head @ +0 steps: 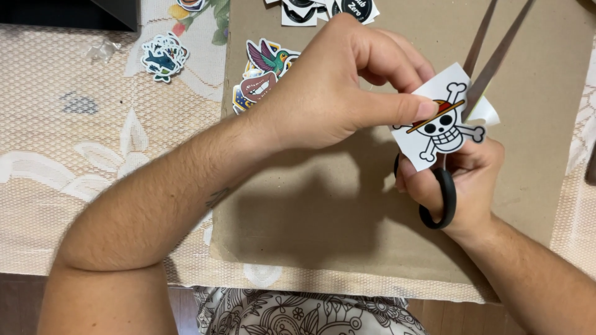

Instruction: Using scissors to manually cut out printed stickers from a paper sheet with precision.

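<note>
Two hands at centre-right of the frame. Left hand (338, 87) pinches one white sticker sheet (437, 118) printed with a skull-and-crossbones in a straw hat, thumb on top, fingers curled behind. Right hand (462, 177) sits just below it, fingers closed through the black handles of one pair of scissors (444, 198); the two metal blades are parted and run up to the upper right edge of the frame, the sheet lying against them.

Underneath, one brown cardboard sheet (310, 211) covers the middle, its left edge running down the frame and its lower edge near the bottom. Bare cardboard lies below and left of the hands, shadowed.

Cut stickers: one hummingbird sticker (271, 57) and one lips sticker (256, 87) touching at upper centre, partly hidden by the left hand. A cluster of black-and-white round stickers (323, 9) at the top edge; count unclear. One shark sticker (162, 57) at upper left on the lace tablecloth (68, 155), well apart from the hands. No containers in view.
</note>
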